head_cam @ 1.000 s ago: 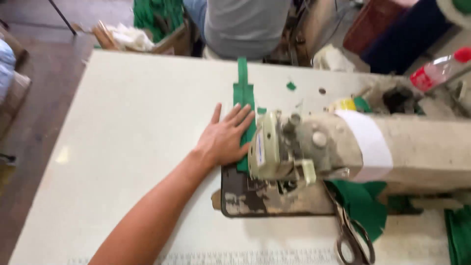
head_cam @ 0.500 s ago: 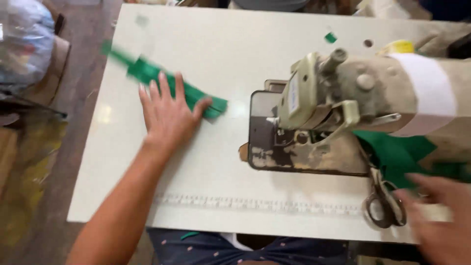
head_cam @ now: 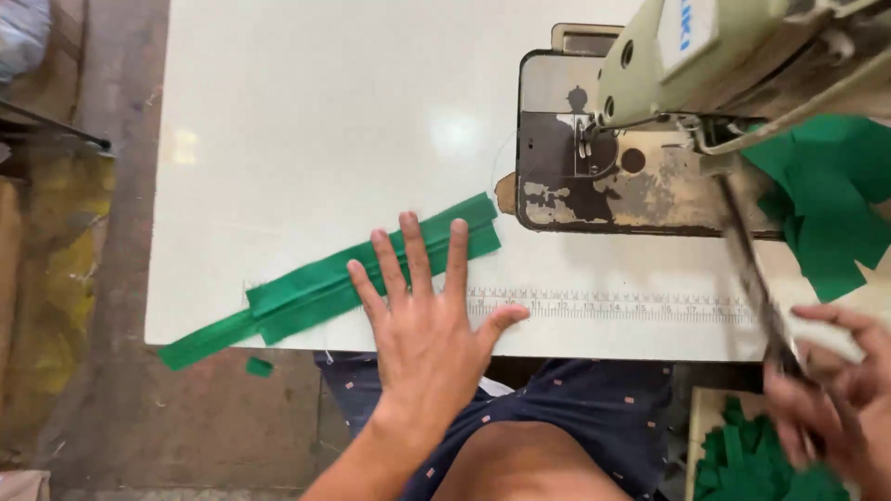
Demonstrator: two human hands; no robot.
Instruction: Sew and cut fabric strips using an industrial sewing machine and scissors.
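One white sewing table (head_cam: 278, 139) over a worn brown floor (head_cam: 83, 278).

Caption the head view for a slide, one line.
Left hand flat on a green fabric strip on the white table, right hand gripping scissors beside the sewing machine.

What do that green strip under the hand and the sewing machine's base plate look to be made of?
The green strip looks like matte woven cloth: it is folded lengthwise and droops over the table edge. The base plate looks like dark painted metal: worn, with pale chipped patches. The left hand presses on the strip.
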